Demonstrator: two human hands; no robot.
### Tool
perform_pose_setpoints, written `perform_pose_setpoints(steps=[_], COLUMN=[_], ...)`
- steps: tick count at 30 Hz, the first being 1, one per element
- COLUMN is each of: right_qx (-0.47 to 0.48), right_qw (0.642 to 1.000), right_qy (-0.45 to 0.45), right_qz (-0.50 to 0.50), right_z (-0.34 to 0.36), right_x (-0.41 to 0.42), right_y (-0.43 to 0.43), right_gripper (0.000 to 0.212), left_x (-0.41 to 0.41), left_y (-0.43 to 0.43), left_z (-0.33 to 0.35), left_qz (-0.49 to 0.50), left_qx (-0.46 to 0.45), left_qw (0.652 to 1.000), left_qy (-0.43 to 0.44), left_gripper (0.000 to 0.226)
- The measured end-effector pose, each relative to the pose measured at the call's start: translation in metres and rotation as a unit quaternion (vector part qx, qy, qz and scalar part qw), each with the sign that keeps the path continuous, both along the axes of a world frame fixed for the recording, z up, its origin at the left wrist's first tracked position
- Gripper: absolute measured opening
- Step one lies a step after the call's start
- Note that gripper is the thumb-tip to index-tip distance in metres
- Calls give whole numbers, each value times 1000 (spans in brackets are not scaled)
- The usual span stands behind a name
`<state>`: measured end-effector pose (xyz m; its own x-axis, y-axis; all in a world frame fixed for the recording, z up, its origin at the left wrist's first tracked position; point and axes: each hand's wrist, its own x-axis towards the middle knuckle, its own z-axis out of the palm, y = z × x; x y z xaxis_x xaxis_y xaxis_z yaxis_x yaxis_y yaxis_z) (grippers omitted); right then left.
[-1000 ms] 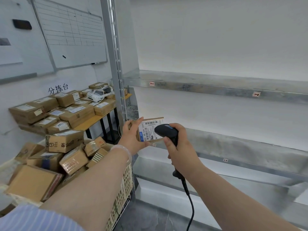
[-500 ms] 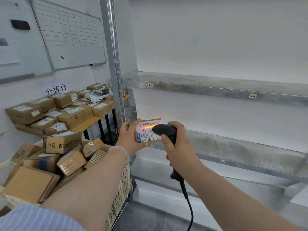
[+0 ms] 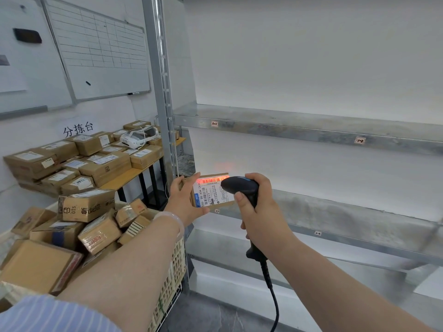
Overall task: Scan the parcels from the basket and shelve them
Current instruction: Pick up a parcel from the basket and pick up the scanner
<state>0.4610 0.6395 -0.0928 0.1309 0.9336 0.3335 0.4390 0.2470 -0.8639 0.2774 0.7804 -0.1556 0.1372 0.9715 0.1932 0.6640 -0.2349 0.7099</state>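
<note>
left hand (image 3: 184, 202) grips a small parcel (image 3: 213, 194) by its left edge, label facing the camera, held in front of the metal shelf (image 3: 335, 207); right hand (image 3: 261, 212) wrapped round the handle of a black scanner (image 3: 241, 188), nose just beside the label; red light across the barcode at top; basket (image 3: 175, 267) of parcels near left; table (image 3: 134, 173) stacked with boxes far left

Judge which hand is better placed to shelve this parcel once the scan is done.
Left. The left hand already holds the small parcel just in front of the shelf. The right hand is occupied gripping the scanner, whose red beam lies on the label.
</note>
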Motion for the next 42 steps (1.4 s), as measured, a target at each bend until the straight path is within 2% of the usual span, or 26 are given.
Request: perform_pose_setpoints(steps=[16, 22, 26, 33, 42], right_qx=[-15, -9, 2, -3, -39], right_qw=[1000, 1000, 1000, 999, 999], right_qy=[17, 20, 17, 4, -30], right_qz=[1, 11, 19, 33, 10], right_z=[-2, -10, -23, -52, -93], right_x=[13, 22, 30, 34, 22], right_y=[4, 7, 10, 29, 106], right_gripper=[35, 38, 45, 54, 58], left_x=[9, 16, 25, 35, 33], left_y=[6, 7, 7, 25, 120], left_z=[-3, -6, -13, -30, -62], left_qz=[7, 11, 47, 120, 201], left_qx=[-6, -6, -18, -65, -185], left_qw=[1000, 1000, 998, 984, 957], left_qy=[-15, -11, -38, -112, -95], left_gripper=[104, 103, 105, 99, 109])
